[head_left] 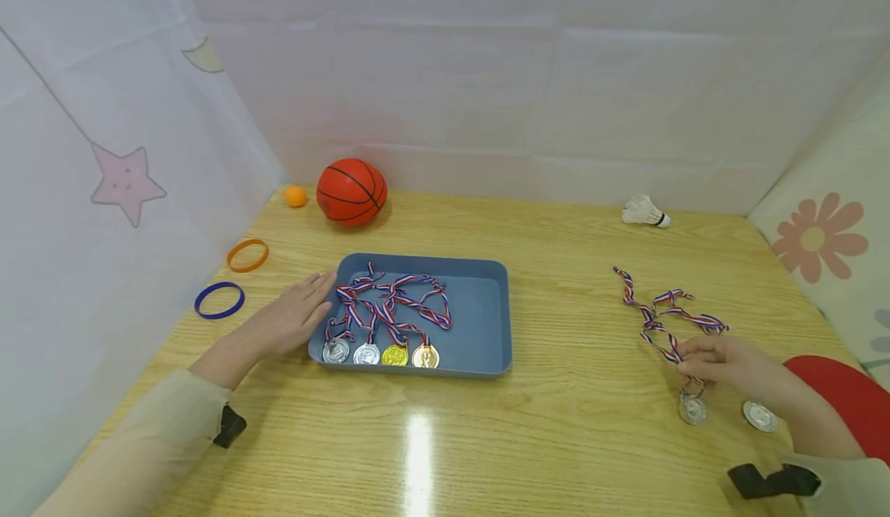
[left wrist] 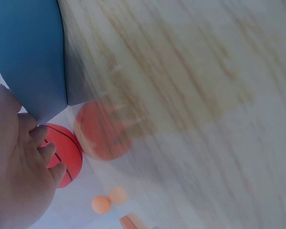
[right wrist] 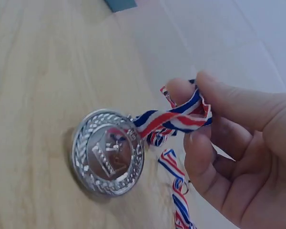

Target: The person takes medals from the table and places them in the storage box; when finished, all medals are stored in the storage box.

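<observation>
On the right of the table, my right hand (head_left: 730, 366) pinches the striped ribbon (right wrist: 174, 119) of a silver medal (right wrist: 108, 152) between thumb and fingers. The medal hangs at the ribbon's end, close over the wood, and the rest of the ribbon trails away up the table. Just right of it lies another silver medal (head_left: 759, 416), partly below my wrist. My left hand (head_left: 295, 318) lies with fairly straight fingers against the left side of a blue-grey tray (head_left: 480, 316). Inside the tray, silver and gold medals (head_left: 395, 355) line the near edge, their red, white and blue ribbons tangled behind.
Behind the tray sit a small basketball (head_left: 351, 192) and an orange ball (head_left: 295, 196). Left of my hand lie an orange wristband (head_left: 247, 256) and a purple wristband (head_left: 219, 301). A shuttlecock (head_left: 645, 211) rests at the back right. Something red (head_left: 841, 401) shows beyond my right wrist.
</observation>
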Available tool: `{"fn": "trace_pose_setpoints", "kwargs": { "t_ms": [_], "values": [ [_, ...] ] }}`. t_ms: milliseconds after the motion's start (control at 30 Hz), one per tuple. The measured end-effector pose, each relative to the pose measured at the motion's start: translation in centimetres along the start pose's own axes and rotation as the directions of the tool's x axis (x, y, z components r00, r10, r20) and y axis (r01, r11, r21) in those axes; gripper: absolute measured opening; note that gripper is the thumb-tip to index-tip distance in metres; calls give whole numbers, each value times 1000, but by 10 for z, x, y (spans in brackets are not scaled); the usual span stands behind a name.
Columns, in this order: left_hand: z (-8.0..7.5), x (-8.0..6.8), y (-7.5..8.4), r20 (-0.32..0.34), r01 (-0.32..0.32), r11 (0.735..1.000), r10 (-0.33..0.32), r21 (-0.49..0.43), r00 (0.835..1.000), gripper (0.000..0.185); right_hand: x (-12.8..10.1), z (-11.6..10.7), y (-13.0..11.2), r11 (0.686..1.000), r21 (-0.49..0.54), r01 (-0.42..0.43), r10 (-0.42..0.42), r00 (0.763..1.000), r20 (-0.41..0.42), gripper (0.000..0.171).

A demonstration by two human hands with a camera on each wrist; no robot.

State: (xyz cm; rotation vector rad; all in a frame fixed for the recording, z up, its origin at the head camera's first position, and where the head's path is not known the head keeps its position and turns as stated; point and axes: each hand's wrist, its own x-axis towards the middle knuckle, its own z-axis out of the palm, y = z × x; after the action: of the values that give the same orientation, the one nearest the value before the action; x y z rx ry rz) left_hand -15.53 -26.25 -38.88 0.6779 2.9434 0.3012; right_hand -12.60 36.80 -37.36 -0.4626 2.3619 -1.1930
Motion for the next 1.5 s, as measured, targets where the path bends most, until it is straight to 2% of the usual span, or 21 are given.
{"fn": "trace_pose_setpoints", "kwargs": {
  "t_ms": [133,233,300,433,567,633,700,833,900,1000,1067,1100,1233,1333,1500],
  "values": [
    [-1,0,0,1,0,1000,0,0,1000,54,2,-5,-9,999,33,-10,11,999,-35,29],
    [-1,-1,0,2,2,1000,-2,-4,1000,54,5,-7,-17,1000,20,-15,17,995,-100,24],
    [-1,-1,0,3,2,1000,-2,-6,1000,54,6,-7,-21,1000,22,-23,26,986,-164,24],
    [0,0,-1,3,2,1000,-2,1,1000,55,11,-8,-30,998,49,-34,47,954,-296,22],
    [1,0,-2,7,4,1000,-4,1,1000,55,20,-10,-39,988,133,83,-31,935,-354,17],
    [0,0,-1,8,5,1000,-5,-1,1000,55,24,-12,-44,983,139,119,-60,926,-372,16],
    [0,0,-1,9,5,1000,-5,-2,1000,55,30,-14,-49,970,162,179,-108,921,-374,16],
    [0,1,-1,10,4,1000,-4,-1,1000,55,39,-16,-62,962,163,219,-142,911,-388,16],
    [0,1,-1,9,3,1000,-3,2,1000,55,43,-18,-71,964,176,200,-120,916,-383,16],
    [0,1,-1,7,2,1000,-2,2,1000,54,50,-18,-83,978,165,129,-57,922,-382,21],
    [0,1,-1,6,1,1000,-1,3,1000,54,56,-18,-90,972,192,136,-56,927,-371,24],
    [0,1,-1,6,0,1000,0,3,1000,54,59,-18,-94,969,199,145,-63,928,-368,24],
    [1,0,0,8,4,1000,-4,2,1000,54,71,-12,-111,926,286,247,-146,932,-330,16],
    [0,0,0,7,5,1000,-5,-2,1000,54,79,-5,-126,912,303,278,-179,932,-316,12],
    [-2,0,1,2,2,1000,-2,-6,1000,53,92,7,-147,906,285,314,-236,932,-276,9]
  ]
}}
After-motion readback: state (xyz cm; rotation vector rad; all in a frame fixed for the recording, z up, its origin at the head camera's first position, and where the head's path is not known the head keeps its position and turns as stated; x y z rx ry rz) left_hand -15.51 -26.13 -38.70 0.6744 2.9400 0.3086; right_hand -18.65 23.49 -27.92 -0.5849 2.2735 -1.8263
